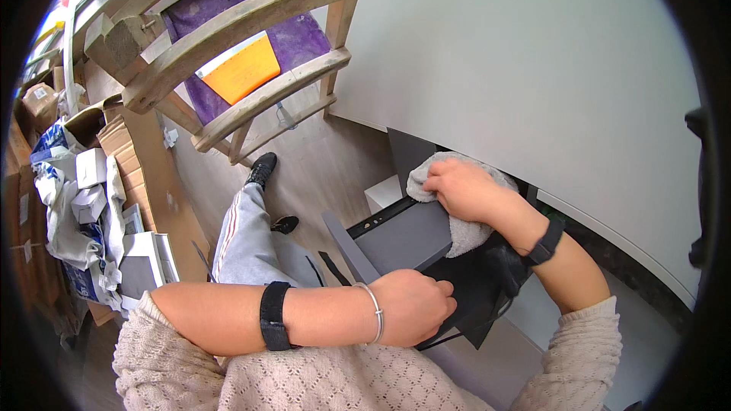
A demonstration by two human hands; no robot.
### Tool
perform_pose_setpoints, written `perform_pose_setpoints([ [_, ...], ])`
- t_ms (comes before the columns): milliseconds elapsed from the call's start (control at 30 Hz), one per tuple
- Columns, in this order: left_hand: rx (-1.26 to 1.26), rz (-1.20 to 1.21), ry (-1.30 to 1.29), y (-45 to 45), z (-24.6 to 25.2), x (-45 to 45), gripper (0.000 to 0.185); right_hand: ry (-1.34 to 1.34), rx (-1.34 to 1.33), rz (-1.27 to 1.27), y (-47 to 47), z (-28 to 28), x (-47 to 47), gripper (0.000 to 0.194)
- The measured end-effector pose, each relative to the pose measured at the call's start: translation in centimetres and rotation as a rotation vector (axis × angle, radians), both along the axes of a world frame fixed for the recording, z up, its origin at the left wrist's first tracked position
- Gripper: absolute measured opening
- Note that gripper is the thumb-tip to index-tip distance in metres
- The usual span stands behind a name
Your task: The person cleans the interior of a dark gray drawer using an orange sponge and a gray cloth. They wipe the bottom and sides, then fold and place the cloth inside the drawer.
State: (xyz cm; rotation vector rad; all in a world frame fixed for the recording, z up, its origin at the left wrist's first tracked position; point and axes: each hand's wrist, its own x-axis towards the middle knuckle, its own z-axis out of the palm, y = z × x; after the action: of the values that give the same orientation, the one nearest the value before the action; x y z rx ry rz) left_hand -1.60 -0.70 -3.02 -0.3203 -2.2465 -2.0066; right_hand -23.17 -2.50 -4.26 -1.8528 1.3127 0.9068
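Note:
My right hand [465, 191] presses a light grey terry cloth [425, 180], its fingers closed over the bunched top. The cloth lies over the far end of a dark grey drawer [402, 237], and one end hangs down its side. A black slide rail with holes [380, 222] runs along the drawer's upper edge, and a grey front panel [349, 245] stands at its near-left end. My left hand [411, 308] is at the drawer's near side with its fingers curled. What lies under those fingers is hidden. Black material [471, 285], perhaps a bag, hangs beside it with a thin cord.
A pale tabletop [514, 57] spans the upper right above the drawer. At the upper left stands a wooden frame [251, 11] with purple fabric and an orange booklet [245, 71]. An open cardboard box [163, 182] holds small white boxes [91, 168]. A trousered leg [245, 234] extends over the floor.

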Motion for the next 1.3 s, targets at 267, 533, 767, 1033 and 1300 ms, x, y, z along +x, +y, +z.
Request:
perform_pose_setpoints([
  [267,-0.025,0.003,-0.052,-0.4,0.3,0.0,0.018,-0.378,0.180,-0.249,0.7,-1.8,0.6,0.027],
  [533,0.009,0.029,-0.067,-1.3,0.9,-0.2,0.016,0.034,0.210,-0.331,0.7,3.4,0.1,0.024],
  [767,-0.112,0.005,-0.159,-1.6,2.5,-0.4,0.014,-0.400,-0.648,-0.516,10.9,8.9,1.7,0.016],
  [1033,-0.259,0.092,-0.325,0.2,4.1,-1.0,0.011,-0.981,-0.429,-2.133,31.6,12.9,5.2,0.039],
  [1300,-0.748,0.266,-0.458,5.5,5.4,-2.6,0.016,0.032,-1.575,-1.288,43.8,11.6,9.6,0.028],
])
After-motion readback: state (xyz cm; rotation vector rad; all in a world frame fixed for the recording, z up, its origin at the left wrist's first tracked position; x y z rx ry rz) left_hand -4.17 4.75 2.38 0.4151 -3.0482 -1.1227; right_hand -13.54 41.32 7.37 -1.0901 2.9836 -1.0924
